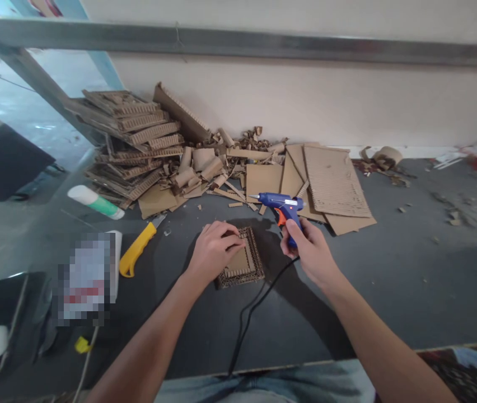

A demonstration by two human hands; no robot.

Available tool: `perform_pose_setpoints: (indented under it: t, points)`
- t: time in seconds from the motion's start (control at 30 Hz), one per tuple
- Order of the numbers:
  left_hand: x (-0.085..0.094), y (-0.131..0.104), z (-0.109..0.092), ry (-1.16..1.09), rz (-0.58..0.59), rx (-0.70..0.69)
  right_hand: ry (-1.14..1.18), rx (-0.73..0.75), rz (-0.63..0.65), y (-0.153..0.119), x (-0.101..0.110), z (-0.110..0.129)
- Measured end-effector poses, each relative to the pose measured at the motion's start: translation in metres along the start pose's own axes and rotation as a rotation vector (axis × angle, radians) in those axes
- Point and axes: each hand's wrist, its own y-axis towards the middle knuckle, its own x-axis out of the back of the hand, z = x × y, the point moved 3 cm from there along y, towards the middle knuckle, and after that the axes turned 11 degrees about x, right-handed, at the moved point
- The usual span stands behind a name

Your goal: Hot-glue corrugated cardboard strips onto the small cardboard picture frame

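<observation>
My left hand [215, 250] presses down on a small square cardboard frame [244, 263] with corrugated edging, lying on the grey table [389, 280]. My right hand [309, 249] grips a blue glue gun [283, 207] with an orange trigger. Its nozzle points left, held just above and behind the frame. The gun's black cable [251, 313] runs toward me over the table's front edge.
A stack of corrugated strips [129, 140] and rolled scraps [205, 165] lies at the back left, flat cardboard sheets [331, 182] behind the gun. A yellow utility knife [138, 249], a green-white tube [96, 201] and a blurred white object [89, 277] lie at left.
</observation>
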Motion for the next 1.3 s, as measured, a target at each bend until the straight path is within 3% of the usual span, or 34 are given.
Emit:
perform_pose_setpoints:
  t: [0.2,0.33,0.43,0.5,0.6,0.67,0.77,0.87,0.97,1.1,1.2,1.3]
  points:
    - [-0.001,-0.001,-0.002,0.04,0.053,-0.031,0.205,0.005,-0.037,0.006,-0.006,-0.02]
    - [0.006,0.002,-0.003,-0.065,0.075,-0.021,0.258,0.052,-0.021,0.005,0.0,-0.024]
    - [0.017,0.015,0.005,-0.114,0.065,0.095,0.226,0.094,-0.031,0.004,0.003,-0.026]
    - [0.024,0.03,0.016,-0.027,0.081,0.194,0.227,0.106,-0.032,0.002,0.002,-0.029]
    - [0.026,0.056,0.033,0.128,0.121,0.207,0.25,0.112,-0.042,0.001,0.0,-0.032]
    - [0.021,0.072,0.045,0.203,0.094,0.213,0.249,0.112,-0.051,0.001,-0.001,-0.034]
    - [0.004,0.088,0.052,0.277,0.143,0.122,0.235,0.112,-0.063,0.002,0.0,-0.034]
    - [-0.011,0.094,0.053,0.318,0.164,0.091,0.237,0.113,-0.089,0.003,0.001,-0.033]
    - [-0.015,0.093,0.05,0.35,0.162,0.065,0.242,0.134,-0.125,0.002,0.002,-0.03]
    - [0.005,0.087,0.049,0.411,0.232,0.04,0.264,0.136,-0.141,-0.001,0.002,-0.027]
    - [0.032,0.084,0.057,0.432,0.276,0.155,0.288,0.113,-0.148,-0.001,0.003,-0.025]
    - [0.051,0.08,0.07,0.401,0.413,0.281,0.313,0.084,-0.153,0.0,0.003,-0.026]
